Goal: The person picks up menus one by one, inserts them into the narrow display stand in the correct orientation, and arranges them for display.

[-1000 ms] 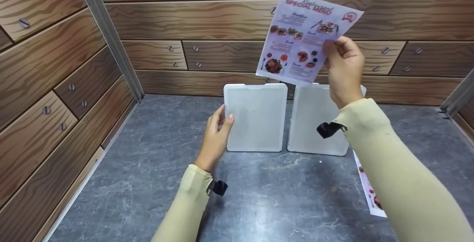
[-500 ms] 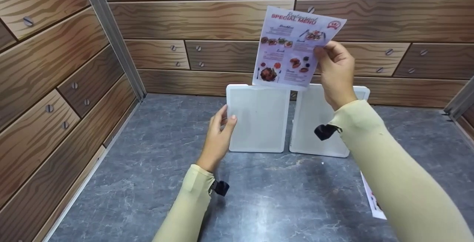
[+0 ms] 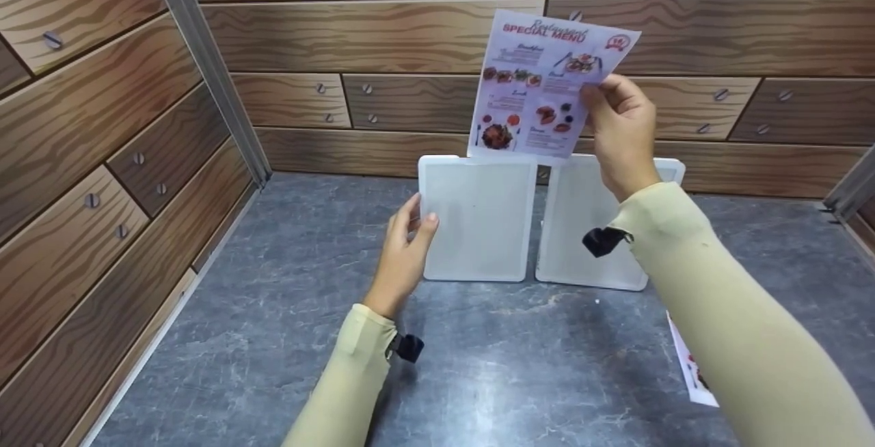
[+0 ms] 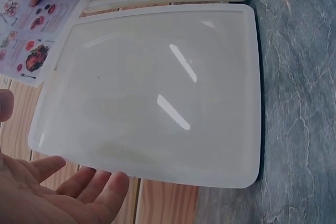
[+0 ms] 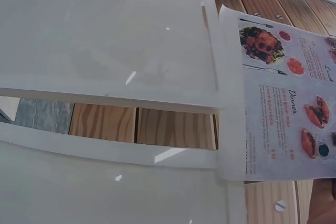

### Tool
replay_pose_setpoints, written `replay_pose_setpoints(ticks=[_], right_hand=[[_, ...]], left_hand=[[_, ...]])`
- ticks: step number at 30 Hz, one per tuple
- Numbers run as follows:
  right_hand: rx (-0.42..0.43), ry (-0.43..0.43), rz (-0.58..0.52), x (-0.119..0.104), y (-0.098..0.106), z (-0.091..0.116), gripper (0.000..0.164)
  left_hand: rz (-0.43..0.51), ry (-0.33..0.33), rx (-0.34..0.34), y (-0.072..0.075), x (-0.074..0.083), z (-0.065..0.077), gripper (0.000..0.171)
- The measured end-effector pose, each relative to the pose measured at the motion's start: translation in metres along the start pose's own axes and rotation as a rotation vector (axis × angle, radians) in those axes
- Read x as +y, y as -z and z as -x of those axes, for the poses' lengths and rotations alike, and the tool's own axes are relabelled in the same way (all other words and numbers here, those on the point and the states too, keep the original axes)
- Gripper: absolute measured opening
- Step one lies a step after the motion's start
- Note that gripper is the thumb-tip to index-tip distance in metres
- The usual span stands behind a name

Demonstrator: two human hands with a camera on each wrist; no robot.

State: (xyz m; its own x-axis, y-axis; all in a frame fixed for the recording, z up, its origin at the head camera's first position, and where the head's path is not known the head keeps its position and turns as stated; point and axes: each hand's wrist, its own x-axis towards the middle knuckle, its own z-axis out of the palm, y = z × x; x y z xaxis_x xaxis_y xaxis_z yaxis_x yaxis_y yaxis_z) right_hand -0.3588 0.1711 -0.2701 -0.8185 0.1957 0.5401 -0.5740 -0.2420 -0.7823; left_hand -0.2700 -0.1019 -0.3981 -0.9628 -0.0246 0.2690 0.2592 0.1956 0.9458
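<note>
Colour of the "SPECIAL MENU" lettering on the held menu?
Red; the lettering on the menu shows best in the head view.

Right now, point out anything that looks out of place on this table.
A tiny white speck on the gray table, in front of the white board on the right, looks odd against the dark surface; it's too small to identify.

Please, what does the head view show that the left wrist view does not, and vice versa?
Only head: a printed paper sheet on the grey marbled tabletop; the red "SPECIAL MENU" heading.
Only left wrist: two bright slanted reflections on the left white rectangular panel.
Both: that panel, the right white rectangular panel, the white paper menu, left hand, right hand, tabletop.
</note>
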Motion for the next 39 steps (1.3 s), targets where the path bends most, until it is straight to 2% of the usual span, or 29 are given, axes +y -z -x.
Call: replay_pose_setpoints(ticks=[5,8,12,15,17,19,21,24,31,34,39], right_hand=[[-0.009,-0.03,-0.011,0.002,-0.001,0.002,0.011],[-0.008,-0.037,-0.002,0.003,-0.003,0.001,0.01],[-0.02,-0.049,0.0,0.005,-0.004,0.0,0.008],[-0.026,-0.06,-0.011,0.005,-0.005,-0.001,0.007],[-0.022,-0.063,-0.015,0.005,-0.005,-0.002,0.007],[-0.019,-0.068,-0.019,0.005,-0.006,-0.002,0.007],[-0.018,-0.072,-0.017,0.005,-0.007,-0.003,0.007],[-0.021,-0.079,-0.001,0.005,-0.01,-0.003,0.007],[-0.008,-0.092,0.076,0.004,-0.019,-0.001,0.006],[-0.016,-0.093,0.085,0.004,-0.024,0.0,0.006],[-0.034,-0.088,0.094,0.006,-0.028,0.0,0.009]], left_hand=[[-0.002,0.001,0.002,0.0,-0.002,0.0,0.063],[0.003,-0.026,0.029,0.0,-0.001,-0.003,0.061],[-0.079,-0.14,0.137,0.003,0.008,-0.012,0.056],[-0.202,-0.26,0.212,0.006,0.025,-0.026,0.052],[-0.266,-0.327,0.225,0.006,0.039,-0.037,0.05],[-0.306,-0.358,0.208,0.005,0.052,-0.049,0.047],[-0.338,-0.355,0.175,0.004,0.062,-0.059,0.043],[-0.378,-0.312,0.125,0.0,0.072,-0.071,0.04],[-0.387,-0.218,0.038,-0.011,0.079,-0.091,0.03],[-0.389,-0.205,0.03,-0.013,0.08,-0.094,0.023],[-0.378,-0.206,0.062,-0.011,0.079,-0.097,0.017]])
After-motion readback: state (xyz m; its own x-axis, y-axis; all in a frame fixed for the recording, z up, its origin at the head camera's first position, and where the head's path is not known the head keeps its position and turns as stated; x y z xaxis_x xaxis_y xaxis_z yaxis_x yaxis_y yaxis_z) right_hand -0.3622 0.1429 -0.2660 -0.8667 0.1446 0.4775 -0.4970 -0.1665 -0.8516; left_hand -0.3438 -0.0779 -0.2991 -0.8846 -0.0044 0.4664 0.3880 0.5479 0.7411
